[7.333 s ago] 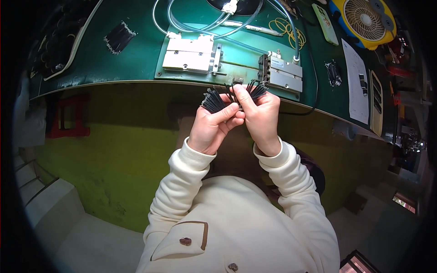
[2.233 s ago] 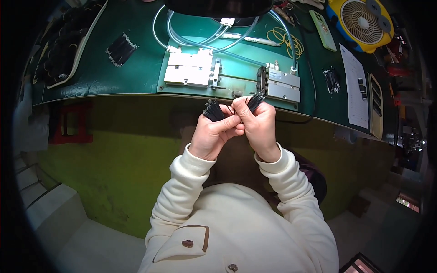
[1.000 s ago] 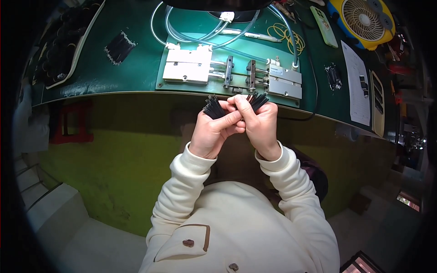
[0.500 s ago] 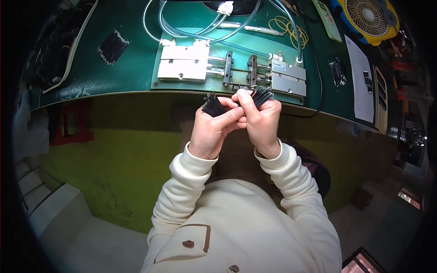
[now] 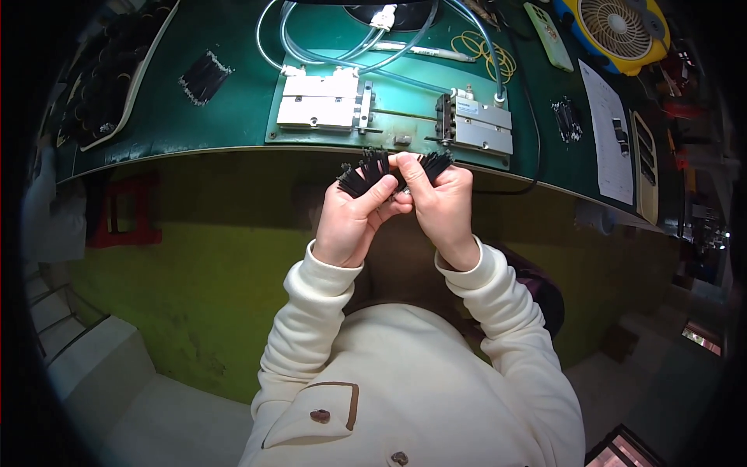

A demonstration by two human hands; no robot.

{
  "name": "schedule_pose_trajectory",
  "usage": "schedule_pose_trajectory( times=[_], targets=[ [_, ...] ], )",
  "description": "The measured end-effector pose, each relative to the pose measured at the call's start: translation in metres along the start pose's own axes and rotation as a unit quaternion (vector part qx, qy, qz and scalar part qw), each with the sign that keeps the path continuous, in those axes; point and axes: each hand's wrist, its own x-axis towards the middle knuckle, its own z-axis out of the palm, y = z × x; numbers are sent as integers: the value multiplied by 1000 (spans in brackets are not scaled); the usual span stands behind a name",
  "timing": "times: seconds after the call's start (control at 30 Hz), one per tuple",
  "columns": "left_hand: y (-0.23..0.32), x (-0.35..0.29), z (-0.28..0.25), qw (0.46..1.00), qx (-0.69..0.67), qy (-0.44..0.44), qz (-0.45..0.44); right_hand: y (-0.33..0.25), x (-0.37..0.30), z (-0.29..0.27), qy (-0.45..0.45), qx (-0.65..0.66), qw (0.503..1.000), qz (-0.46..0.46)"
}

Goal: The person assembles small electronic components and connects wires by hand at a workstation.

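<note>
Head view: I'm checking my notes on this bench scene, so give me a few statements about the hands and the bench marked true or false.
1. The left hand and right hand both grip bunches of thin black strips. True.
2. The hands rest flat on the green bench. False: they are raised in front of its near edge.
3. A yellow fan stands at the bench's far right. True.
4. The metal fixture lies on the floor. False: it sits on the bench.

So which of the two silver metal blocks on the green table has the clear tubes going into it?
The right silver metal block; the left one shows none attached.
</note>
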Motion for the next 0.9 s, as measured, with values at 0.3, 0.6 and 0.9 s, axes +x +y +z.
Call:
schedule_pose_trajectory(
  times=[0.3,0.6,0.9],
  targets=[
    [-3,1,-4,1000,0,-7,-10,1,0,-2,-1,-6,1000,-8],
    [-8,6,-2,1000,-17,-2,-24,0,6,-1,9,11,999,43],
    [-14,8,-1,998,-62,12,-2,7,9,1,33,-10,999,36]
  ],
)
